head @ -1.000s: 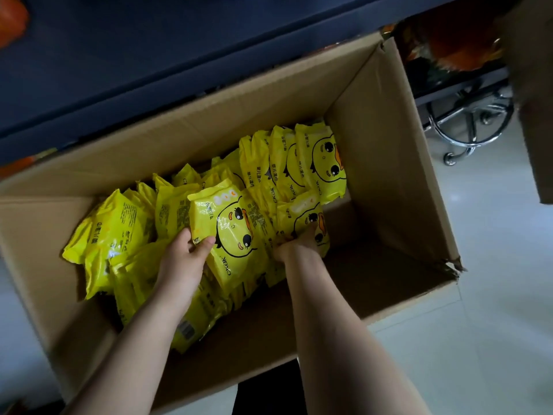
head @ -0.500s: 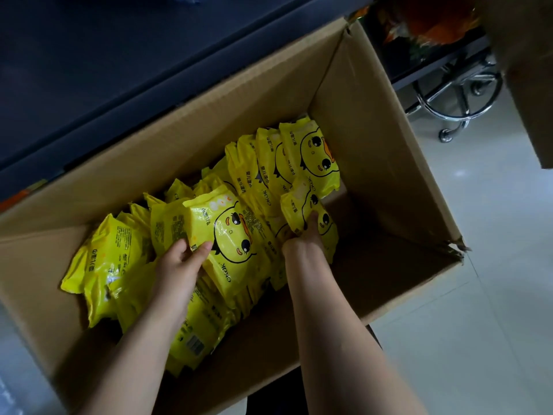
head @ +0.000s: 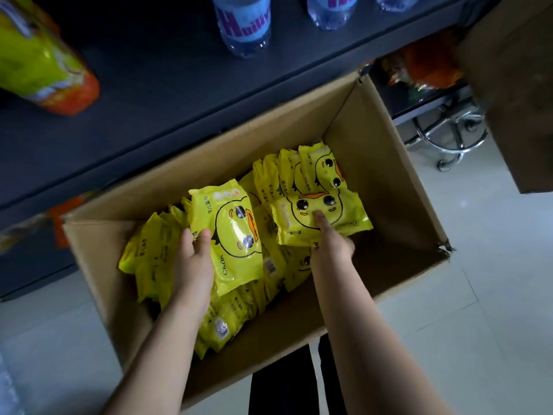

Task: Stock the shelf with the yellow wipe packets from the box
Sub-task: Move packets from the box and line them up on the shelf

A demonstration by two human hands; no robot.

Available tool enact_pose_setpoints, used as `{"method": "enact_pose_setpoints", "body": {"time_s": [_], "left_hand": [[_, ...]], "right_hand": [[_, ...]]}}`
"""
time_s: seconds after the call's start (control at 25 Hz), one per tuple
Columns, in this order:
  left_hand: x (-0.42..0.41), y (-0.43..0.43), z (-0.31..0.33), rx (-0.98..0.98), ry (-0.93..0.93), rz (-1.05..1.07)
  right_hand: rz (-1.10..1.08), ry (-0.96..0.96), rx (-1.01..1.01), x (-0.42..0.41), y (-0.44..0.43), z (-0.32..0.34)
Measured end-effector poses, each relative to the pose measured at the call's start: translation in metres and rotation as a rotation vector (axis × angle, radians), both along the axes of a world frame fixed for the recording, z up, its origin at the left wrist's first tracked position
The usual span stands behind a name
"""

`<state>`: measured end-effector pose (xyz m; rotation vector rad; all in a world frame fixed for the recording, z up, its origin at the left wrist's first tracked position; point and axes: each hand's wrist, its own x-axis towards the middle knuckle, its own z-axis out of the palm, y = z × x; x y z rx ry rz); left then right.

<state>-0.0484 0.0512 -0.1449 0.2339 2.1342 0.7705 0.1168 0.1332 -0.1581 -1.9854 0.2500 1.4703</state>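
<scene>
Pick step: my left hand [head: 194,259] grips duck-face packet [head: 236,232], thumb on front; my right hand [head: 332,244] pinches second packet [head: 317,217] toward far-right corner of box [head: 374,151]. Next, I judge: lift both clear, set on dark shelf [head: 167,70] beyond box's far edge.

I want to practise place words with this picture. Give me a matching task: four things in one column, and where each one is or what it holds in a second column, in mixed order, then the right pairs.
Column 1
1. left hand
2. right hand
3. water bottle
4. chrome chair base

Column 2
A. stands on the dark shelf
B. grips the ckak packet
C. on the white floor, right of the box
D. grips the right-side packet

Pairs: 1-B, 2-D, 3-A, 4-C
</scene>
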Motion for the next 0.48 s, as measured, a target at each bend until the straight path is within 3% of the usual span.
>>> {"method": "enact_pose_setpoints", "body": {"time_s": [0.2, 0.48], "left_hand": [[-0.011, -0.013, 0.072, 0.074, 0.193, -0.078], [-0.014, -0.018, 0.221, 0.302, 0.253, -0.120]], "right_hand": [[0.266, -0.041, 0.167, 0.007, 0.001, 0.060], [0.519, 0.042, 0.462, 0.024, 0.022, 0.220]]}}
